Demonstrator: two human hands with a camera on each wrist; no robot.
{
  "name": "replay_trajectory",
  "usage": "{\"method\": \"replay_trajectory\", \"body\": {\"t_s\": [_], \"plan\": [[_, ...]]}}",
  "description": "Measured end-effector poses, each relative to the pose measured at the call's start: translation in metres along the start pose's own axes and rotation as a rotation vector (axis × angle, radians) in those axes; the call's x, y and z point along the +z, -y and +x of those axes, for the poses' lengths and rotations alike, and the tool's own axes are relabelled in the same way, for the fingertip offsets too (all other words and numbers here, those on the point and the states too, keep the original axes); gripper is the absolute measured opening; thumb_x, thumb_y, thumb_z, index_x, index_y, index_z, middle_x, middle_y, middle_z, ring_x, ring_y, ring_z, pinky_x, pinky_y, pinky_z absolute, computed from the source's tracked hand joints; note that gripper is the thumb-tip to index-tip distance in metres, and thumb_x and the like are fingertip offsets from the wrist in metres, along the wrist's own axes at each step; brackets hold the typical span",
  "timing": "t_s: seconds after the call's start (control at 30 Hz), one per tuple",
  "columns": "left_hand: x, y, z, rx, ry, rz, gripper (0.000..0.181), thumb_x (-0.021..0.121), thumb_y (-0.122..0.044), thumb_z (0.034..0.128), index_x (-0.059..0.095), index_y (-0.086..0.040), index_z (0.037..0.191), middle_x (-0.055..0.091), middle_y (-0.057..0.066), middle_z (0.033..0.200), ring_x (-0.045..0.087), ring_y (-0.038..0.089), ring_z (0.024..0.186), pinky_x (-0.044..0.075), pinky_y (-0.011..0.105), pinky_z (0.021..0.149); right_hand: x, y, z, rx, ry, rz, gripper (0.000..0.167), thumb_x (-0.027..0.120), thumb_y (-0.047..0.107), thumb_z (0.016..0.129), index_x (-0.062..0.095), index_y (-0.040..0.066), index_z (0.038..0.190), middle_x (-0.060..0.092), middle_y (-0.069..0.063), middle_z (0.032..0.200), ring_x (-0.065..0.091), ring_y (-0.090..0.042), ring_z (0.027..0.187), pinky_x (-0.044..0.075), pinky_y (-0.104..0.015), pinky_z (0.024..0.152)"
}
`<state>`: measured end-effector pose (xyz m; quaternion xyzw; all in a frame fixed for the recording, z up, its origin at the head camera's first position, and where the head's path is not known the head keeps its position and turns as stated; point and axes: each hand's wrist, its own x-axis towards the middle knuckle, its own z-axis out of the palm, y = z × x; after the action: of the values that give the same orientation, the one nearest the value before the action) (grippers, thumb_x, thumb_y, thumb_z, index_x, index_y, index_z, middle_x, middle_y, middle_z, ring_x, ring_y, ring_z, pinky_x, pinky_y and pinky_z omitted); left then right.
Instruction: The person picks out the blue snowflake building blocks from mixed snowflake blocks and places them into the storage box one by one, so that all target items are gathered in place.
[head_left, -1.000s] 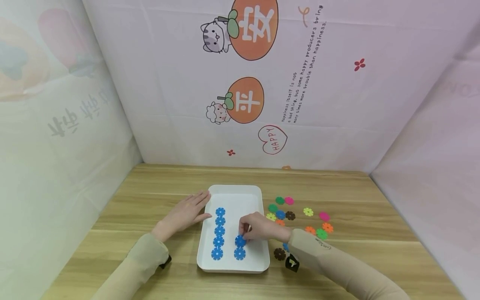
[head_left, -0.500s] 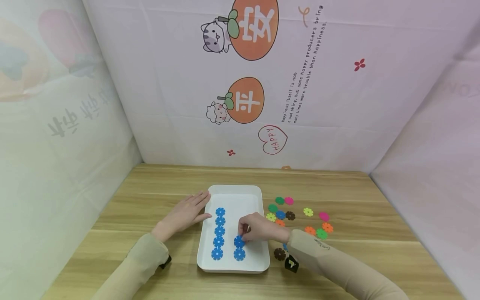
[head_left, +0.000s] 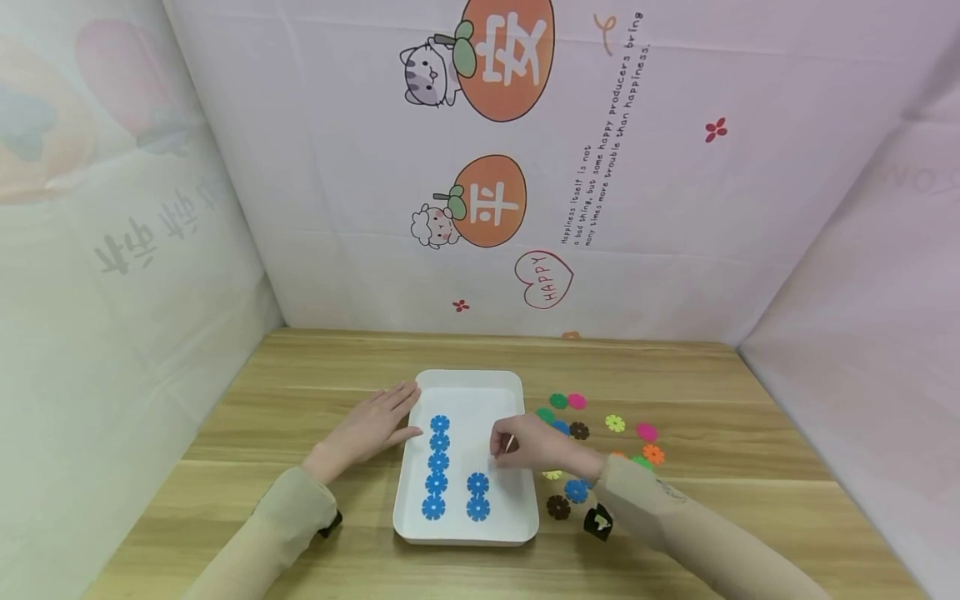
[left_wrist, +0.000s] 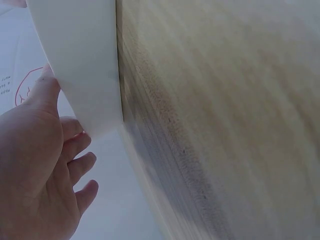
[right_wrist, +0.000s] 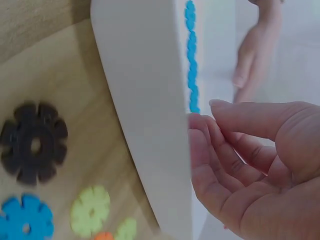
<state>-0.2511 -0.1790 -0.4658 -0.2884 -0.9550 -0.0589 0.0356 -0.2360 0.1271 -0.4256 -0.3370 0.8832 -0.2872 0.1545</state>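
A white rectangular tray (head_left: pixel 468 404) holds a column of several blue snowflake discs (head_left: pixel 438 462) on its left side. To the right of that column, two more blue snowflake discs (head_left: pixel 477 495) lie joined, one above the other. My left hand (head_left: pixel 369 427) rests on the tray's left rim with fingers extended. In the left wrist view, the left hand's thumb and fingertips touch the tray wall (left_wrist: pixel 82 60). My right hand (head_left: pixel 531 444) hovers over the tray's right side, just beyond the pair. Its fingers are loosely bent, with nothing between thumb and forefinger in the right wrist view.
Loose snowflake discs in several colours lie on the wooden table right of the tray, among them a brown disc (head_left: pixel 558 507), a blue disc (head_left: pixel 577 491) and a pink disc (head_left: pixel 647 432). Printed white cloth walls (head_left: pixel 360 250) enclose the table's back and sides.
My right hand has let go of the upper blue snowflake disc of the pair and moved up and right. Both discs stay in place. The left hand has not moved.
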Motion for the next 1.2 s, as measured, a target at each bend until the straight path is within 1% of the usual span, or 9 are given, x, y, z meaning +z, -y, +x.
{"method": "replay_trajectory", "body": {"t_s": [0.2,0.43,0.5,0.57,0.67,0.77,0.9,1.07,1.2], "plan": [[0.002,0.001,0.0,-0.001,-0.006,0.011,0.07,0.048,-0.049,0.1014,0.036,-0.002,0.152,0.035,0.015,0.16,0.036,0.035,0.148,0.034,0.054,0.119,-0.021,-0.011,-0.02,0.006,-0.058,0.035,0.007,0.071,0.003,0.088,0.065,0.007,0.086,0.069,-0.003,0.086,0.067,-0.011,0.081,0.056,-0.016,0.069],[0.001,0.0,0.0,0.004,-0.003,0.008,0.07,0.049,-0.049,0.1013,0.036,-0.002,0.152,0.035,0.016,0.16,0.036,0.036,0.148,0.035,0.054,0.119,-0.036,-0.032,-0.048,-0.012,-0.125,0.002,0.008,0.072,0.004,0.086,0.064,0.005,0.086,0.067,-0.003,0.081,0.065,-0.008,0.075,0.054,-0.016,0.066],[0.001,0.0,0.0,0.003,-0.002,0.007,0.07,0.049,-0.049,0.1013,0.036,-0.002,0.152,0.035,0.016,0.16,0.036,0.036,0.148,0.035,0.054,0.118,-0.039,-0.038,-0.057,-0.003,-0.133,-0.015,0.009,0.072,0.005,0.086,0.064,0.004,0.086,0.066,-0.002,0.081,0.062,-0.007,0.075,0.053,-0.016,0.065],[0.001,0.0,0.0,0.003,-0.004,0.005,0.07,0.049,-0.049,0.1014,0.036,-0.002,0.152,0.035,0.016,0.16,0.036,0.036,0.148,0.035,0.055,0.118,-0.04,-0.044,-0.065,0.029,-0.131,-0.028,0.009,0.073,0.006,0.086,0.064,0.004,0.087,0.067,-0.002,0.083,0.062,-0.006,0.075,0.053,-0.015,0.066],[0.001,0.001,0.0,0.004,-0.006,0.004,0.07,0.049,-0.048,0.1014,0.036,-0.002,0.152,0.035,0.016,0.16,0.036,0.036,0.148,0.035,0.054,0.118,-0.039,-0.055,-0.076,0.077,-0.117,-0.027,0.012,0.074,0.007,0.086,0.063,0.004,0.088,0.069,-0.004,0.086,0.066,-0.01,0.078,0.054,-0.015,0.067],[0.001,0.001,0.0,0.007,-0.009,0.006,0.07,0.049,-0.048,0.1014,0.036,-0.001,0.152,0.035,0.016,0.16,0.036,0.036,0.147,0.035,0.055,0.118,-0.038,-0.066,-0.085,0.101,-0.102,-0.015,0.016,0.077,0.008,0.083,0.063,0.002,0.089,0.07,-0.008,0.088,0.068,-0.014,0.08,0.056,-0.016,0.07],[0.001,0.001,-0.001,0.006,-0.007,0.006,0.07,0.049,-0.048,0.1015,0.036,-0.001,0.152,0.035,0.016,0.16,0.037,0.037,0.147,0.036,0.055,0.118,-0.037,-0.073,-0.093,0.106,-0.079,-0.005,0.021,0.079,0.007,0.08,0.062,0.001,0.09,0.07,-0.01,0.089,0.068,-0.016,0.081,0.056,-0.017,0.07],[0.0,0.001,0.0,-0.002,0.003,0.002,0.071,0.048,-0.049,0.1016,0.035,-0.001,0.153,0.034,0.016,0.16,0.036,0.036,0.148,0.034,0.055,0.119,-0.033,-0.075,-0.095,0.153,-0.061,0.016,0.028,0.082,0.006,0.074,0.061,0.001,0.091,0.068,-0.009,0.09,0.066,-0.017,0.082,0.054,-0.016,0.07],[0.0,0.0,0.001,-0.005,0.009,0.004,0.071,0.047,-0.05,0.1016,0.034,-0.002,0.153,0.034,0.015,0.161,0.035,0.036,0.148,0.034,0.054,0.119,-0.028,-0.076,-0.093,0.183,-0.076,-0.03,0.031,0.085,0.007,0.07,0.062,0.003,0.089,0.068,-0.007,0.087,0.063,-0.013,0.078,0.052,-0.016,0.067]]}}
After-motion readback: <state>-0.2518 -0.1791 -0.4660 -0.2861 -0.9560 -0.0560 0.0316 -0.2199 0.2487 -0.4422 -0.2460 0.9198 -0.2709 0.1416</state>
